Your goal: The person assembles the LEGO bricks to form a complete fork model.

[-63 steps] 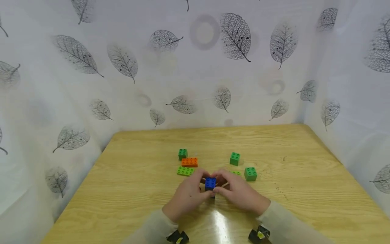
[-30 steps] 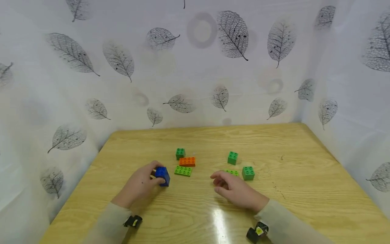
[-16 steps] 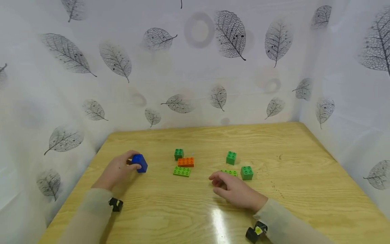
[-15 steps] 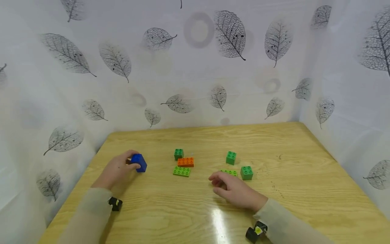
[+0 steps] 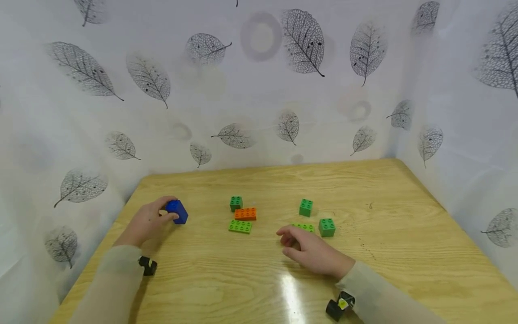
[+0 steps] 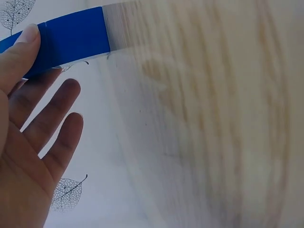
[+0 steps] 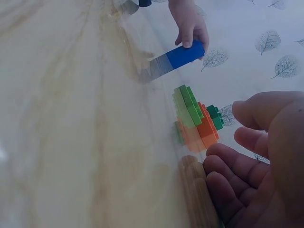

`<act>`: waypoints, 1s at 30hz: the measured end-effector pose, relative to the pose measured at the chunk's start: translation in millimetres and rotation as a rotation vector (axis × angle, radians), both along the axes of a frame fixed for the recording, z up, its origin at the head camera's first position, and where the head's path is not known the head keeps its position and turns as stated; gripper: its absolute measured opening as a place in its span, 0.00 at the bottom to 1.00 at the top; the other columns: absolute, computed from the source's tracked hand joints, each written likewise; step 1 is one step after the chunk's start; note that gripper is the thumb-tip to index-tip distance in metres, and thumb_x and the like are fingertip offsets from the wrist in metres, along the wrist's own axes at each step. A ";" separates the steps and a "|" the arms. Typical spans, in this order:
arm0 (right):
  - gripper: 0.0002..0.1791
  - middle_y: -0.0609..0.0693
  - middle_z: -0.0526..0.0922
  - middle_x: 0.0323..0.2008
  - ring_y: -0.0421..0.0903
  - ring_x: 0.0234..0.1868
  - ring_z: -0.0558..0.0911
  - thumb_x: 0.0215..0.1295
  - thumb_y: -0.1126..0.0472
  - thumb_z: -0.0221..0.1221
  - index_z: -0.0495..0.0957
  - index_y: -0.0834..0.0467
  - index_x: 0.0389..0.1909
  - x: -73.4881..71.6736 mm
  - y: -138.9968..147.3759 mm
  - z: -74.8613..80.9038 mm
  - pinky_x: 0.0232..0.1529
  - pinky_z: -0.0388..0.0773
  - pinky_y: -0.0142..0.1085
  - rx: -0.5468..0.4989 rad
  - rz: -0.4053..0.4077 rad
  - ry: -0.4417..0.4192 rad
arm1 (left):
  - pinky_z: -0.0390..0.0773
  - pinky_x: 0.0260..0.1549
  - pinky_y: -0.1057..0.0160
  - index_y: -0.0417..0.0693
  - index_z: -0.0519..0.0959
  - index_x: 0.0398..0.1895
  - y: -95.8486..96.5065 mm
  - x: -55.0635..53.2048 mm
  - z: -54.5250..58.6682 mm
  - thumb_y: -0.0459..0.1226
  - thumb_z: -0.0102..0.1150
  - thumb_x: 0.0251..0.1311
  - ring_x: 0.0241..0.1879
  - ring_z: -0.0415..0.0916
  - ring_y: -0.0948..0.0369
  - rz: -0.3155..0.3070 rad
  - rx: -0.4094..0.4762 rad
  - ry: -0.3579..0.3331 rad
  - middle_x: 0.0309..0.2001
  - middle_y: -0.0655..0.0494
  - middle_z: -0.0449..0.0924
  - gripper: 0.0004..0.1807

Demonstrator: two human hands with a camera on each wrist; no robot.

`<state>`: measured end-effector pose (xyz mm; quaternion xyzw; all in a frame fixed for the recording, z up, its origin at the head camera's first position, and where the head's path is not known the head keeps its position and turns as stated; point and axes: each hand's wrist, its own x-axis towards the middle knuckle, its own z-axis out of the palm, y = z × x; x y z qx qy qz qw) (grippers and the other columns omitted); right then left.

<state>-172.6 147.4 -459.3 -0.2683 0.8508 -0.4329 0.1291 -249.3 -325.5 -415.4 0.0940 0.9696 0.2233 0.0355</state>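
At the table's left side, my left hand (image 5: 145,220) pinches a tall blue toy-brick stack (image 5: 177,212) between thumb and fingertips. A thin seam crosses the stack (image 6: 71,35) in the left wrist view, and its lower end meets the tabletop; the other fingers stay spread off it. My right hand (image 5: 309,249) rests on the table right of centre, fingers loosely bent and holding nothing. Just beyond it lies a lime-green brick (image 5: 303,227), partly hidden by the hand. Beside that brick sits a green block (image 5: 327,227).
Left of centre, an orange brick (image 5: 245,213) lies between a dark green block (image 5: 236,204) and a flat lime-green brick (image 5: 240,226). Another green block (image 5: 305,207) stands toward the back right. A leaf-patterned white cloth (image 5: 243,99) hangs behind the wooden table (image 5: 226,279).
Both hands were at the blue brick stack in the middle. The right hand let go and settled on the table, while the left hand carried the stack to the left side.
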 end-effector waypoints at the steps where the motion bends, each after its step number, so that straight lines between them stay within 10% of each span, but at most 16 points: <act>1: 0.23 0.44 0.79 0.52 0.40 0.52 0.78 0.76 0.55 0.57 0.69 0.54 0.68 -0.1 -0.2 0.0 0.53 0.78 0.38 0.001 0.000 -0.001 | 0.77 0.48 0.38 0.46 0.62 0.76 0.5 -0.1 0.0 0.51 0.58 0.71 0.56 0.75 0.37 0.001 -0.002 0.000 0.65 0.34 0.72 0.37; 8: 0.22 0.44 0.79 0.52 0.40 0.51 0.78 0.76 0.55 0.57 0.70 0.54 0.67 0.3 -0.7 -0.3 0.52 0.78 0.38 0.000 0.004 -0.002 | 0.59 0.64 0.33 0.44 0.54 0.80 10.1 3.3 6.5 0.47 0.62 0.70 0.71 0.56 0.36 -0.028 0.014 0.047 0.74 0.36 0.59 0.42; 17: 0.23 0.45 0.79 0.53 0.40 0.53 0.78 0.75 0.56 0.57 0.70 0.54 0.68 0.4 -1.1 2.9 0.53 0.78 0.38 0.002 -0.006 0.009 | 0.64 0.62 0.36 0.45 0.65 0.74 48.9 20.1 23.1 0.43 0.64 0.69 0.69 0.62 0.41 -0.143 0.031 0.264 0.70 0.40 0.66 0.34; 30: 0.25 0.45 0.80 0.51 0.39 0.39 0.78 0.72 0.59 0.62 0.72 0.54 0.67 4.8 11.3 35.0 0.35 0.79 0.35 0.128 -0.180 0.110 | 0.74 0.56 0.43 0.51 0.69 0.72 99.2 37.5 3.5 0.41 0.64 0.68 0.62 0.72 0.50 -0.229 0.196 -0.071 0.67 0.54 0.71 0.30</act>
